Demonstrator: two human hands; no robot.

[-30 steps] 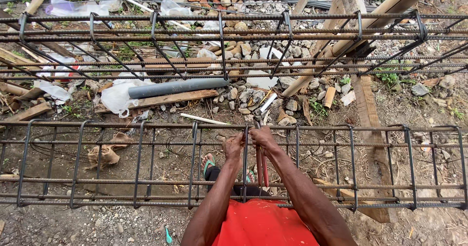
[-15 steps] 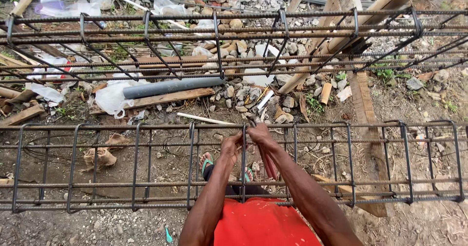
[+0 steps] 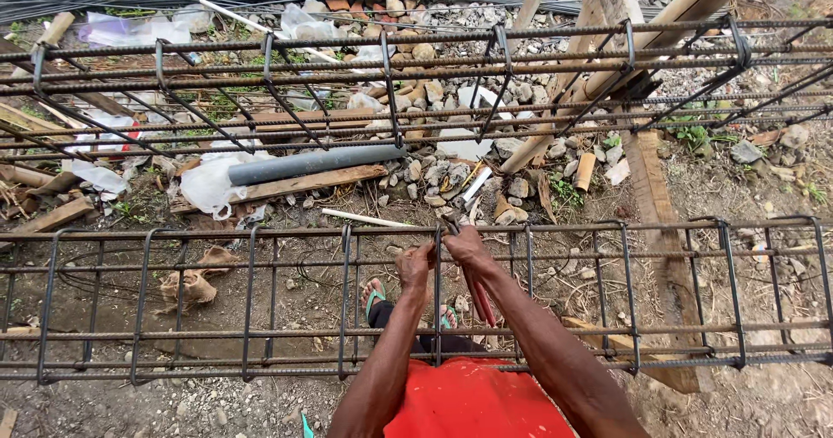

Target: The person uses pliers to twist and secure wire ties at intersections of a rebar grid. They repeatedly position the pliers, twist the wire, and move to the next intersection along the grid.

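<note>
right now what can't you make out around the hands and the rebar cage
Head view only:
- Tie at the joint on the rebar cage: covered by the left hand and right hand.
- Red-handled pincers: head hidden inside the right hand.
- Tying wire: too thin to see.
- Cage ends: cut off by both side edges.
- Feet in sandals: partly behind bars and arms.

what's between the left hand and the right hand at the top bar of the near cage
In the head view, an upright stirrup bar of the near rebar cage runs between the left hand and right hand.

Head camera looks steeply down, close above rebar cage [image 3: 260, 299].
</note>
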